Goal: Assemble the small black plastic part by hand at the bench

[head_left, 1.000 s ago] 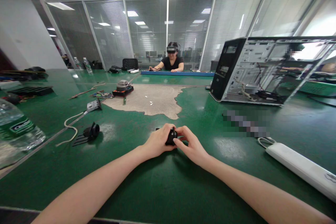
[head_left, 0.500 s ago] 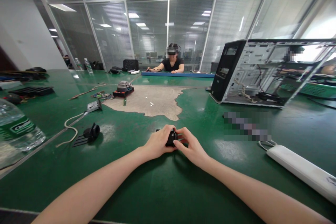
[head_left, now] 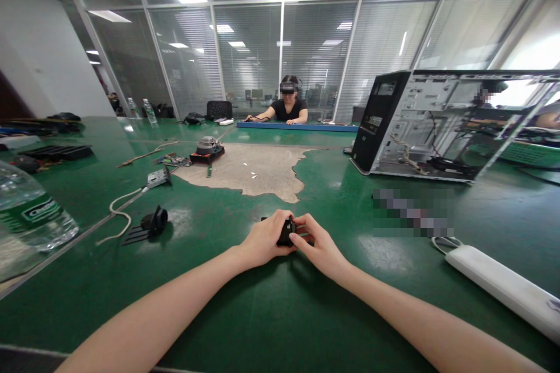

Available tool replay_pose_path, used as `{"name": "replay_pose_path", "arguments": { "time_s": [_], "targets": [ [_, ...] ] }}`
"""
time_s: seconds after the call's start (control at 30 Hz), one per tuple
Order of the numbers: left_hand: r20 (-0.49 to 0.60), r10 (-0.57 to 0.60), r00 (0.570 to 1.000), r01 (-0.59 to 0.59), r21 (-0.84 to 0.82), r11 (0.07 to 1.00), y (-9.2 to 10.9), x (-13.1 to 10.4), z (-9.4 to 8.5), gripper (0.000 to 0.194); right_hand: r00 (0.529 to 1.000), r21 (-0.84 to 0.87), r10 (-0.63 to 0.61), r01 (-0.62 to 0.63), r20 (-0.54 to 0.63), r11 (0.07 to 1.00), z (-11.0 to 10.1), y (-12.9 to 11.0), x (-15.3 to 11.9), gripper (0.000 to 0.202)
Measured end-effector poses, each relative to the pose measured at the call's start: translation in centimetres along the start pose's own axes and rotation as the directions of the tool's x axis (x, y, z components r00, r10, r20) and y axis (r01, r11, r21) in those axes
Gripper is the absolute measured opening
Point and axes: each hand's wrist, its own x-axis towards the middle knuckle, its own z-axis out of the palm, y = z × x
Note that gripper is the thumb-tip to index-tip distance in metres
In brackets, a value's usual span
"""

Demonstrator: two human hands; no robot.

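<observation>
The left hand (head_left: 262,242) grips a black part (head_left: 286,234), the right hand (head_left: 324,249) pinching it; green table (head_left: 262,315) ends lower left; computer case (head_left: 371,128) stands upper right.

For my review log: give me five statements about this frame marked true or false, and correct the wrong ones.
1. The left hand and right hand are both at one black part. True.
2. The right hand lies palm-up, far from the left. False: it is close beside it, fingers at the black part.
3. A computer case stands to the right of both hands. True.
4. The side of that case facing the camera is fully covered. False: it is open, showing the inside.
5. A green-labelled bottle is at the view's left edge. True.
</observation>
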Motion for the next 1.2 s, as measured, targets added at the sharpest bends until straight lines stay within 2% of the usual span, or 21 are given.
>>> {"name": "replay_pose_path", "arguments": {
  "time_s": [0.13, 0.3, 0.43, 0.67, 0.8, 0.97, 1.03, 1.2],
  "targets": [
    [-0.018, 0.006, 1.000, -0.007, -0.013, 1.000, 0.01, -0.05, 0.11, 0.055, 0.993, -0.045, -0.100, 0.098, -0.059, 0.994, 0.04, -0.17, -0.16, 0.010],
    [-0.011, -0.012, 1.000, 0.013, 0.016, 1.000, 0.06, 0.04, 0.17, 0.053, 0.998, 0.059, -0.001, 0.005, -0.064, 0.998, 0.10, 0.45, 0.14, 0.017],
    [-0.004, -0.017, 1.000, 0.017, 0.019, 1.000, 0.13, 0.12, 0.07, 0.053, 0.999, 0.085, 0.050, -0.048, -0.015, 0.995, 0.04, 0.52, 0.10, 0.020],
    [-0.001, -0.011, 1.000, 0.011, -0.005, 1.000, 0.12, -0.03, -0.05, 0.055, 0.994, -0.047, -0.085, 0.082, -0.072, 0.996, -0.11, -0.39, -0.21, 0.010],
    [-0.005, -0.013, 1.000, 0.013, 0.008, 1.000, 0.12, -0.02, 0.01, 0.054, 0.996, 0.013, -0.017, 0.019, -0.088, 1.000, -0.03, 0.03, 0.12, 0.014],
    [-0.009, -0.006, 1.000, 0.006, 0.017, 1.000, 0.20, -0.01, 0.03, 0.052, 0.995, 0.104, 0.094, -0.095, 0.021, 0.990, 0.02, 0.38, 0.25, 0.019],
    [-0.006, -0.012, 1.000, 0.012, 0.020, 1.000, 0.20, -0.02, 0.03, 0.053, 0.997, 0.088, 0.068, -0.070, 0.028, 0.994, 0.00, 0.19, 0.10, 0.016],
    [-0.008, -0.006, 1.000, 0.006, 0.005, 1.000, 0.24, 0.00, 0.00, 0.054, 0.998, -0.002, -0.032, 0.032, -0.062, 0.999, 0.02, -0.08, -0.16, 0.011]
  ]
}}
